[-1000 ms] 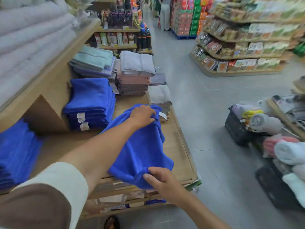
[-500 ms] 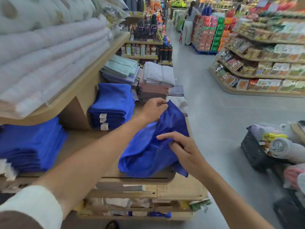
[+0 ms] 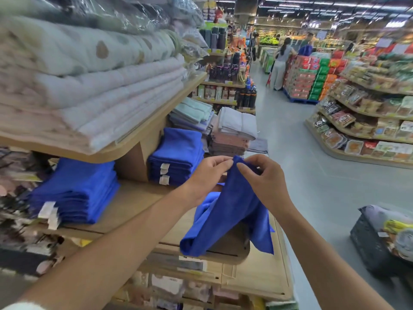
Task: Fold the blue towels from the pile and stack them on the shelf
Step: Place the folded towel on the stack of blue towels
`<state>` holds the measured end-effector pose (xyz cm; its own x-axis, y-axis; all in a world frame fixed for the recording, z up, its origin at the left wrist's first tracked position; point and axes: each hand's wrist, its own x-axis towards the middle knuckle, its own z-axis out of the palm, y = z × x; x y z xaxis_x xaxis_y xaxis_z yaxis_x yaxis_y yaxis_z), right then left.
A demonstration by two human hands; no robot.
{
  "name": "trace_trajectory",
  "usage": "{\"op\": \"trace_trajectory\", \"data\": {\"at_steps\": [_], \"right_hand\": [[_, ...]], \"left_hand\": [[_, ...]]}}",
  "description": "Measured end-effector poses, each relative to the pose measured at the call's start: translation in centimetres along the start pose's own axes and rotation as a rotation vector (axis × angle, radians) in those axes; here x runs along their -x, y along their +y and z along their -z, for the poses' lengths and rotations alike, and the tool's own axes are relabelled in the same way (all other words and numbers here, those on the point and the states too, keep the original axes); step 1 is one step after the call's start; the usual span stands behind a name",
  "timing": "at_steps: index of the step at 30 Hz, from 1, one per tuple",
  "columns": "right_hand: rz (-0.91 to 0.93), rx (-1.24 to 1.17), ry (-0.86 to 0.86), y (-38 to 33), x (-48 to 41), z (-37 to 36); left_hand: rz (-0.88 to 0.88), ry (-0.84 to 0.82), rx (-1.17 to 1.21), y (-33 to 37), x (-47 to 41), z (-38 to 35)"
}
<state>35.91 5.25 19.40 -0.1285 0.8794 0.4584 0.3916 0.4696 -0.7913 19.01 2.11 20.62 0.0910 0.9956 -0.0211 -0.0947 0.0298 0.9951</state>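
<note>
A: Item one?

B: Blue towel [image 3: 232,211] — unfolded and held up by its top corner over the front of the shelf [image 3: 138,198]. The lower folds hang down and rest on the shelf's front edge.

A: Held by?

B: Left hand [image 3: 207,175], thumb and fingertips pinching the top corner. Right hand [image 3: 263,182] pinches the same corner just beside it, fingertips almost meeting those of the left.

A: Folded stock?

B: Two lots, both on the same shelf.
- Near blue stack [image 3: 76,191]: sits at the left under the upper board, with white labels at its front corner.
- Far blue stack [image 3: 176,153]: sits further back beside the upright panel, labels also facing out, just left of the left hand and not touching it.

A: Other entries?

B: Three.
- Quilts [image 3: 100,86]: pale, piled on the upper board.
- Pink and grey towels [image 3: 232,133]: stacked behind the far blue stack.
- Dark crate [image 3: 375,249]: on the aisle floor at right — holds rolled fabrics.
</note>
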Motion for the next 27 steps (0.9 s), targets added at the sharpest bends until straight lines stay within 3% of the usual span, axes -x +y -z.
{"op": "trace_trajectory", "data": {"at_steps": [5, 11, 15, 20, 27], "right_hand": [[0.010, -0.035, 0.009, -1.2, -0.3, -0.1], [-0.087, -0.168, -0.129, -3.5, -0.5, 1.0], [-0.148, -0.111, -0.224, -2.3, 1.6, 1.3], [-0.269, 0.110, -0.515, 3.4, 7.7, 1.5], [-0.379, 0.193, -0.502, 10.2, 14.5, 2.9]], "left_hand": [[-0.084, -0.016, -0.088, 0.7, 0.5, 1.0], [-0.133, -0.081, -0.202, 1.1, 0.4, 2.5], [-0.103, 0.064, -0.022, -0.4, 0.5, 4.0], [-0.016, 0.248, 0.227, -5.5, 2.2, 7.9], [0.143, 0.625, 0.491, -15.9, 4.9, 12.0]]}}
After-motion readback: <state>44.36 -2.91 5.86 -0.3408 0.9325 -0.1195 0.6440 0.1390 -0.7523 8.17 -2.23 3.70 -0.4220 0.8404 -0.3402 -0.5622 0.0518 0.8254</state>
